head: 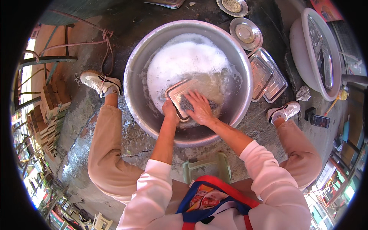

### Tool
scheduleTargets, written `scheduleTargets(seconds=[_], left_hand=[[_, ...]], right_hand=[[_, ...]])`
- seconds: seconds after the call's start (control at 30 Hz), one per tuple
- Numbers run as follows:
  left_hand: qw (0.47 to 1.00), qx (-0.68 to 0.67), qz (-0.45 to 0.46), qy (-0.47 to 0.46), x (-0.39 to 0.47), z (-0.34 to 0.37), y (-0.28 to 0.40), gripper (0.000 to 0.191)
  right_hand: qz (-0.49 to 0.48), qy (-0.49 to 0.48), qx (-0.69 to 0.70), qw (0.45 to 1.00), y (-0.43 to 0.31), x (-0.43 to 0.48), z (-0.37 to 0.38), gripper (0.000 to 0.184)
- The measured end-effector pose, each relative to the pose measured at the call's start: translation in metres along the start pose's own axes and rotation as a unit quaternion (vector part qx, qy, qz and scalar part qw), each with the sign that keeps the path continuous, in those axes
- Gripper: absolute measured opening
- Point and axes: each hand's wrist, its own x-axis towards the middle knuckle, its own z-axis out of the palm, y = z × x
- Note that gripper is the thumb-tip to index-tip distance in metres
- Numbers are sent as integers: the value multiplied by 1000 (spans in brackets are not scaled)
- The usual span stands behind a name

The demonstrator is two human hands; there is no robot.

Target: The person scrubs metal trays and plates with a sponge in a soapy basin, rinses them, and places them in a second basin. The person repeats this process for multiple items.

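Note:
A large round metal basin point(138, 118) stands on the ground before me, holding cloudy water and thick white suds point(187, 54). Inside it, a rectangular metal tray point(176, 93) is tilted, its far part in the water. My left hand point(170, 110) grips the tray by its near left rim. Fingers spread, my right hand point(200, 109) presses a grey scrubbing pad point(212, 104) against the tray's inner face. Part of the pad is hidden under the palm.
Rectangular metal trays point(277, 83) and round metal plates point(246, 33) lie right of the basin. Farther right, a pale tub point(302, 57) holds shiny metalware. A phone point(320, 121) lies by my right shoe point(284, 111). Stacked bricks point(54, 100) and a knotted rope point(107, 34) are at left.

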Motion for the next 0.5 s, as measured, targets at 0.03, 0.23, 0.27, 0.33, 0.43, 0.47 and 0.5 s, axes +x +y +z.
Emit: scheduleTargets(seconds=[0.03,0.23,0.27,0.33,0.43,0.47,0.5], left_hand=[[1000,5,-6,-2,1,-3,-2,41],[999,9,-34,35,9,-24,-4,46],[999,-3,-28,41,9,-25,-4,45],[998,33,25,46,14,-26,-8,44],[997,64,21,46,34,-32,-17,44],[995,79,0,58,43,-38,-19,44],[989,133,1,59,51,-44,-23,47]], right_hand=[[-53,16,7,998,-17,-3,6,83],[181,-37,54,981,23,34,-29,65],[197,-11,40,979,41,39,-39,58],[224,7,-1,974,69,41,-48,61],[177,117,-106,971,91,52,-40,67],[179,147,-93,968,91,54,-34,69],[168,181,-81,966,87,53,-28,67]])
